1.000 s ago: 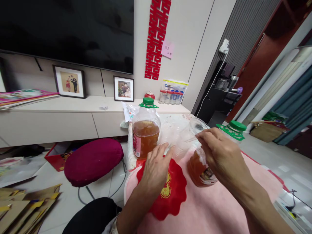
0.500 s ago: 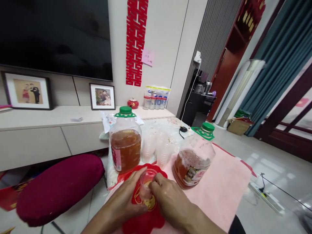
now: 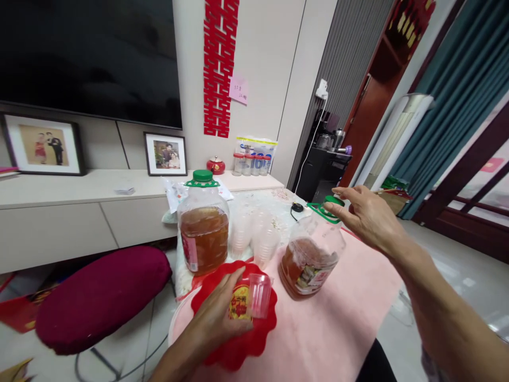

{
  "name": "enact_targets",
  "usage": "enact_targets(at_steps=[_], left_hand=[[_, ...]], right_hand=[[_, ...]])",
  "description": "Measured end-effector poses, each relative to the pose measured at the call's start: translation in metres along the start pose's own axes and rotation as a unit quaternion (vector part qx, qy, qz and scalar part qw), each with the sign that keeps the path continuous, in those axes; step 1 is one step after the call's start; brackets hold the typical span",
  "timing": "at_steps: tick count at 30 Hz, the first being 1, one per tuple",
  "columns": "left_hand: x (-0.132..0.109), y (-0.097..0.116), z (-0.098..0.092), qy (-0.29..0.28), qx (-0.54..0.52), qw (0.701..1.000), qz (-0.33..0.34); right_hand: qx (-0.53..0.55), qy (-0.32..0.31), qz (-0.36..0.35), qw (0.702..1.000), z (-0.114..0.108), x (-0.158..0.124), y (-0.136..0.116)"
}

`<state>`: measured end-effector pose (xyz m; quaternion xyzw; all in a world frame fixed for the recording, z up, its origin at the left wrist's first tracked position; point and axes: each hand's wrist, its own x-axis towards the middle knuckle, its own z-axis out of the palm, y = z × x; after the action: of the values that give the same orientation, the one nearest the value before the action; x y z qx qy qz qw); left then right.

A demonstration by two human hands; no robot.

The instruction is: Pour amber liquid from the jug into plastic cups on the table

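Left hand grips a clear cup over the red plate, while the right hand, arm outstretched and fingers spread, reaches the jug's green cap beyond the plate.

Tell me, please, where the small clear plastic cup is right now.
In the head view, the clear cup stands low at centre on the red plate, between the left hand and the right-hand amber jug.
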<state>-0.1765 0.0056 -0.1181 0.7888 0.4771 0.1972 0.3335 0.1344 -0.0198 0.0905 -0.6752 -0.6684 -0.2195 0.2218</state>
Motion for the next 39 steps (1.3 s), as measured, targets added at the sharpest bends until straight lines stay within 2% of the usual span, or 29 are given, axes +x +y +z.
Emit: enact_targets(at_steps=[1, 3, 10, 12, 15, 16, 17, 19, 21, 23, 24, 26, 29, 32, 36, 37, 39], left_hand=[[-0.001, 0.006, -0.001, -0.012, -0.005, 1.000, -0.010], [-0.001, 0.016, -0.002, -0.036, -0.024, 0.998, -0.037], [0.008, 0.030, 0.003, -0.025, 0.011, 1.000, 0.005], [0.009, 0.030, 0.006, -0.031, 0.009, 0.999, 0.013], [0.009, 0.029, 0.009, -0.021, -0.018, 0.999, 0.029], [0.009, 0.028, 0.010, -0.013, -0.027, 0.999, 0.029], [0.008, 0.028, 0.010, -0.006, -0.035, 0.999, 0.027], [0.008, 0.027, 0.009, -0.001, -0.047, 0.999, 0.010], [0.008, 0.026, 0.007, -0.001, -0.061, 0.998, -0.010], [0.006, 0.025, 0.002, -0.006, -0.070, 0.997, -0.023], [0.005, 0.025, -0.001, -0.007, -0.071, 0.997, -0.027], [0.003, 0.025, -0.009, -0.005, -0.069, 0.997, -0.033], [0.000, 0.024, -0.020, 0.016, -0.048, 0.998, -0.035], [-0.001, 0.020, -0.028, 0.037, 0.004, 0.999, -0.025], [-0.004, 0.017, -0.032, 0.020, 0.059, 0.998, -0.024], [-0.005, 0.018, -0.032, 0.012, 0.066, 0.997, -0.025], [-0.007, 0.018, -0.033, -0.004, 0.077, 0.997, -0.022]], right_hand=[[0.008, -0.039, -0.005, 0.999, 0.002, 0.004, 0.002], [0.022, -0.070, -0.019, 0.997, 0.006, 0.008, 0.003], [0.075, -0.056, 0.015, 0.996, 0.002, 0.026, 0.003], [0.123, -0.017, 0.027, 0.992, -0.006, 0.026, 0.002], [0.222, 0.044, 0.021, 0.974, -0.020, 0.006, -0.003], [0.266, 0.044, 0.010, 0.963, -0.025, -0.006, -0.006], [0.298, 0.013, -0.001, 0.955, -0.028, -0.021, -0.009], [0.368, -0.064, -0.008, 0.928, -0.026, -0.055, -0.016], [0.416, -0.177, 0.021, 0.892, -0.011, -0.090, -0.023], [0.480, -0.292, 0.100, 0.821, 0.016, -0.123, -0.030], [0.511, -0.327, 0.135, 0.783, 0.033, -0.137, -0.032], [0.566, -0.363, 0.179, 0.718, 0.068, -0.163, -0.035], [0.587, -0.387, 0.239, 0.670, 0.110, -0.191, -0.038], [0.563, -0.403, 0.270, 0.670, 0.132, -0.203, -0.040], [0.538, -0.416, 0.259, 0.686, 0.141, -0.203, -0.048], [0.533, -0.415, 0.251, 0.693, 0.142, -0.202, -0.050], [0.508, -0.392, 0.211, 0.737, 0.140, -0.198, -0.053]])
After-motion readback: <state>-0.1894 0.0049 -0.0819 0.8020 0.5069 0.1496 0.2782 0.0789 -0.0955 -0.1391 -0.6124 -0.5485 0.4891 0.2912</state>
